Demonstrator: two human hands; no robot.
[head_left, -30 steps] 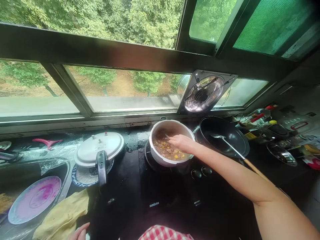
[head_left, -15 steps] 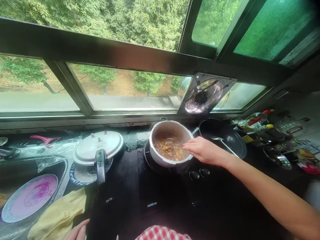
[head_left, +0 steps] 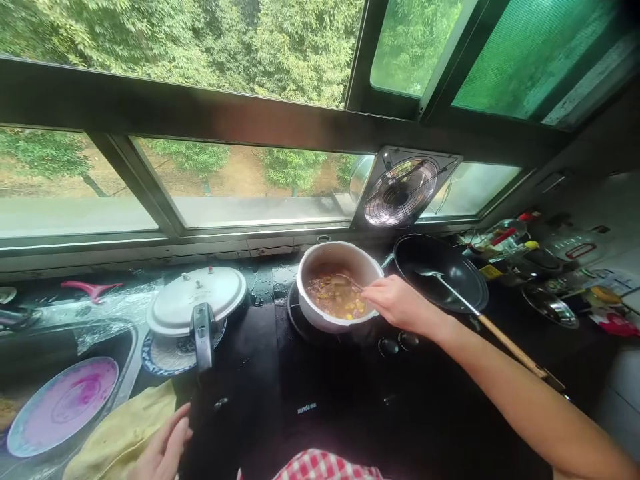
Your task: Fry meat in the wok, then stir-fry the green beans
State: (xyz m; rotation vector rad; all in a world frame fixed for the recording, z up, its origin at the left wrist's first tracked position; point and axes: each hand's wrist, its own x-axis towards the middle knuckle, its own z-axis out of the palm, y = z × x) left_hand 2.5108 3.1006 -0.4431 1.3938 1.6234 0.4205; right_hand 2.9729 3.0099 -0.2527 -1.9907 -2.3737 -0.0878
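Note:
My right hand (head_left: 397,305) is closed on the handle of a metal spoon (head_left: 345,281) whose bowl dips into the stew in a white pot (head_left: 335,319) on the black stove (head_left: 305,380). The stew is brown with yellow pieces. My left hand (head_left: 163,450) lies low at the front left, fingers spread, resting on the edge of a yellow cloth (head_left: 117,433) and holding nothing.
A pressure-cooker lid (head_left: 197,300) with a black handle lies on a patterned plate left of the pot. A purple-stained plate (head_left: 60,403) sits in the sink. A black wok (head_left: 440,280) with a wooden-handled ladle (head_left: 493,327) stands right. A fan (head_left: 403,190) stands in the window. Jars crowd the far right.
My right hand has drawn back from over the stew to the pot's right rim, still on the spoon. My left hand has come up further into view by the yellow cloth.

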